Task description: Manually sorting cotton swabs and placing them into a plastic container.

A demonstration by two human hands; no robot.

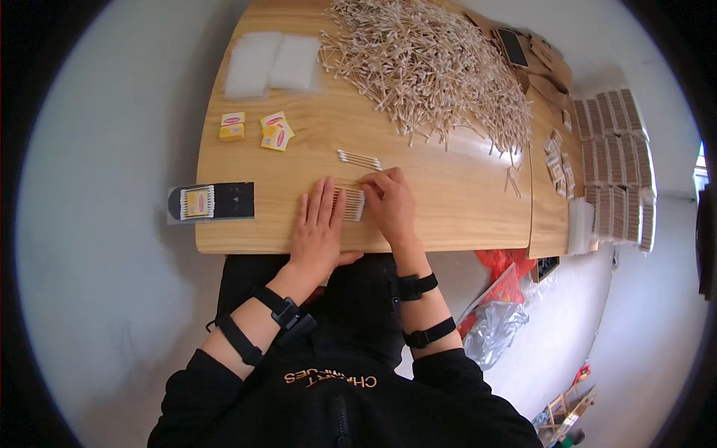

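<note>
Hands down on the wooden bench [448, 216], both working one small row of cotton swabs [351, 203] near the front edge. Left hand [317, 228] lies flat and open, palm down, fingers spread and pointing away from the person, its fingertips touching the left end of that row. Right hand [390, 201] sits just beside it on the other side, fingers curled and pinching at the top right corner of the row, so it's partly closed on the swabs rather than open. The row itself lies on the bench between the two hands, sticks lined up side by side.

Just beyond it, a few loose swabs [358, 159] lie together, apart from the hands. Further back, a big heap of swabs [433, 67] covers the far middle of the bench. At the far left corner, two clear plastic bags [272, 63] lie side by side. Nearer, small yellow and red paper labels [258, 128] sit in two little groups. On the left front corner, a finished pack [213, 201] with a dark backing overhangs the edge. Over on the right, stacked bundles of packed swabs [616, 172] sit in rows beside the bench.
</note>
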